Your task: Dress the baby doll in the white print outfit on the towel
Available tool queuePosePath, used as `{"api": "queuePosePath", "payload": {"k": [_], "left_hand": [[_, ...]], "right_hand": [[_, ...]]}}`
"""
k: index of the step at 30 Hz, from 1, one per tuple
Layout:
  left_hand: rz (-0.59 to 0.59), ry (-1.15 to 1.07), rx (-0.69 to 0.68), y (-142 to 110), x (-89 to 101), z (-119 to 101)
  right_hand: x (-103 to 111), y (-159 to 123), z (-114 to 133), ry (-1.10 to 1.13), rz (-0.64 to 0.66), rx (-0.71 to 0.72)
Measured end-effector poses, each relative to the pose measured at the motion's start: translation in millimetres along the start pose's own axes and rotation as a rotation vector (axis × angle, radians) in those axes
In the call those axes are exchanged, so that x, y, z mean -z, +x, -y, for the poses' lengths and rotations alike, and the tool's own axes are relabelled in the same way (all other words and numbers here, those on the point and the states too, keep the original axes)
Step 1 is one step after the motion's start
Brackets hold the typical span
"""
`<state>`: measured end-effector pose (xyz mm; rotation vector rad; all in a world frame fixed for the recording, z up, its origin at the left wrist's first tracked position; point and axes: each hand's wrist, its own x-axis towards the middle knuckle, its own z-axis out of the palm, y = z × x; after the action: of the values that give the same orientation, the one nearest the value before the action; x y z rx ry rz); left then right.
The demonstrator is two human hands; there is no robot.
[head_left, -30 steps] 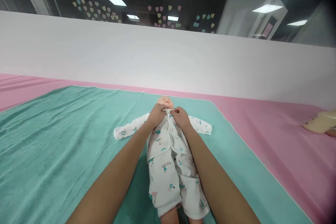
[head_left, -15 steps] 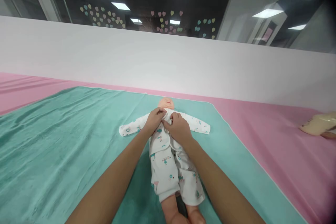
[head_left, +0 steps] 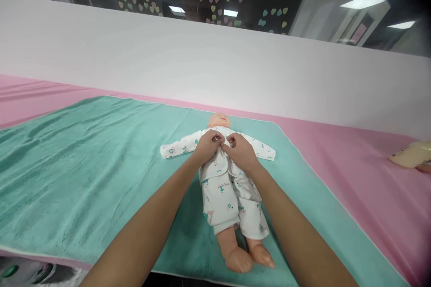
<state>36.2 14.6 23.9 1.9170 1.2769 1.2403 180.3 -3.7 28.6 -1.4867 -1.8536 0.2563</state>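
A baby doll (head_left: 219, 120) lies on its back, head away from me and bare feet toward me. It wears a white printed jacket (head_left: 215, 168) with sleeves spread wide, and matching trousers (head_left: 220, 202). Over the chest, my left hand (head_left: 209, 145) pinches the jacket's front edge with curled fingers. My right hand (head_left: 239, 150) is beside it, thumb and fingers closed on the other side of the front opening. The fingertips of both hands nearly meet. Any fastener between them is too small to make out. Below the hands the jacket's rounded front corners hang apart.
A green blanket (head_left: 101, 179) lies under the doll on a pink sheet (head_left: 336, 157). A white wall (head_left: 168, 63) rises behind, below dark glass with heart stickers. At the far right is a beige doll-like part (head_left: 409, 156). Objects show below the table's front edge at lower left.
My view has tipped down, so the doll's feet and the table's front edge now show. Both hands stay at the jacket's chest, with the fingers slightly shifted.
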Motion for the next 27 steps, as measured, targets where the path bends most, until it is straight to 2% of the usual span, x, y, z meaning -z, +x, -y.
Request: {"api": "queuePosePath", "payload": {"k": [4, 8, 11, 15, 18, 22, 27], "left_hand": [[0.004, -0.203, 0.072, 1, 0.4, 7], [-0.025, -0.247, 0.098, 1, -0.2, 7], [-0.014, -0.240, 0.088, 0, -0.7, 4], [-0.008, -0.113, 0.011, -2, -2.9, 0], [-0.026, -0.069, -0.002, -2, -4.9, 0], [-0.031, -0.144, 0.023, -1, -5.1, 0], [-0.076, -0.198, 0.051, -3, -4.2, -3]], "right_hand": [[-4, 2, 11, -0.206, -0.005, -0.034], [-5, 7, 9, -0.233, -0.019, -0.031], [-2, 7, -2, 0.006, -0.004, -0.009], [-1, 6, -17, 0.479, 0.062, -0.117], [-3, 5, -22, 0.678, 0.055, -0.142], [-5, 5, -21, 0.693, 0.055, -0.147], [-5, 6, -22, 0.617, -0.024, -0.050]]}}
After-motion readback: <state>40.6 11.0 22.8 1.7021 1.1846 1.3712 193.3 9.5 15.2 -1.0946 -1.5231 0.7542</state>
